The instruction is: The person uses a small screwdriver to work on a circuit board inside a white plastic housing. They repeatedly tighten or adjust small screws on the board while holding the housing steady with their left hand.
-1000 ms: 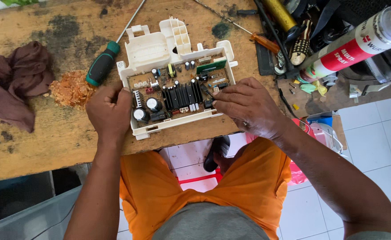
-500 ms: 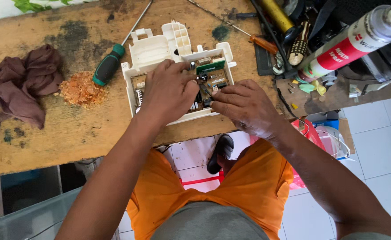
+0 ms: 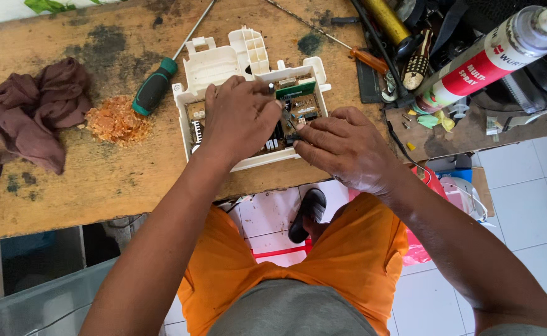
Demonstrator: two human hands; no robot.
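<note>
A white plastic housing (image 3: 220, 65) with a circuit board (image 3: 301, 102) inside lies on the worn wooden bench (image 3: 99, 180). My left hand (image 3: 239, 118) lies flat over the middle of the board, fingers curled down onto its parts. My right hand (image 3: 345, 146) rests at the board's right front corner, thumb and forefinger pinched at a small dark component (image 3: 289, 121). What either hand grips is hidden under the fingers.
A green-handled screwdriver (image 3: 155, 84) lies left of the housing, beside a heap of orange shavings (image 3: 118, 121) and a brown rag (image 3: 34, 112). A spray can (image 3: 491, 56), an orange-handled screwdriver (image 3: 367, 59) and cluttered tools sit at the right. Tiled floor and a sandal (image 3: 308, 214) below.
My left hand moved from the housing's left front corner up onto the middle of the board. The right hand stayed at the right front corner.
</note>
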